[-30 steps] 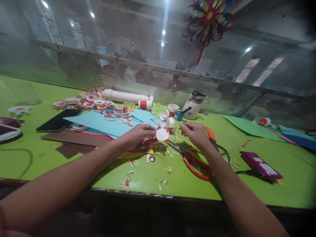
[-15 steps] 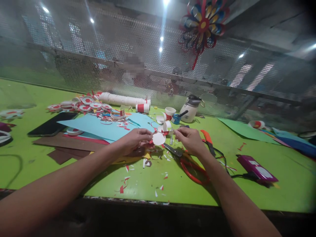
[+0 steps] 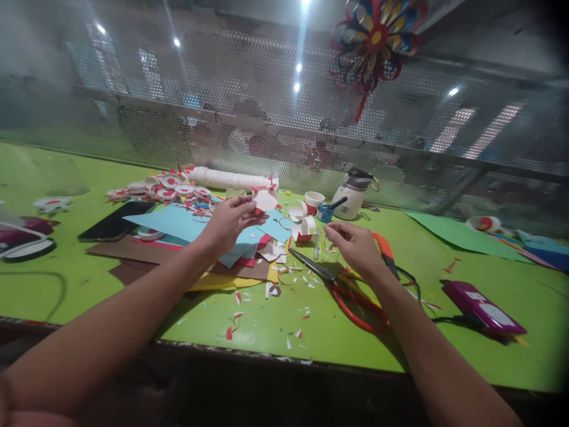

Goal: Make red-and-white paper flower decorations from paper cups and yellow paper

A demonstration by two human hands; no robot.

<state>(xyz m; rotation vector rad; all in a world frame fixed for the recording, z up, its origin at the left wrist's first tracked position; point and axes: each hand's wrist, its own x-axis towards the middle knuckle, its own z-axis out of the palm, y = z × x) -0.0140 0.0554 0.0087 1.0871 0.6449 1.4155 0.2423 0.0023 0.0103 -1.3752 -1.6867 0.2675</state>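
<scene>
My left hand (image 3: 233,222) grips the edge of a white paper-cup base (image 3: 265,200) with red tabs around it, held up above the table. My right hand (image 3: 355,244) is closed, thumb and forefinger pinched together; I cannot make out anything between them. Beneath its wrist lie big scissors (image 3: 329,273) with red-orange handles, blades pointing up and left. Curled cup cuttings (image 3: 306,227) sit just beyond the right fingertips. Behind them stand a cut paper cup (image 3: 315,199) and a small blue jar (image 3: 325,213) with a dark-handled tool in it.
Finished-looking red-and-white cup discs (image 3: 169,187) are heaped at the back left, beside a long stack of cups (image 3: 231,178). A black phone (image 3: 113,222), coloured paper sheets (image 3: 155,218), a white jug (image 3: 351,196), an orange-handled tool (image 3: 386,252) and a purple device (image 3: 484,307) lie around.
My left hand has lifted the cup base up and away to the left, apart from the right hand. The right hand stays pinched over the scissors. The view has shifted slightly.
</scene>
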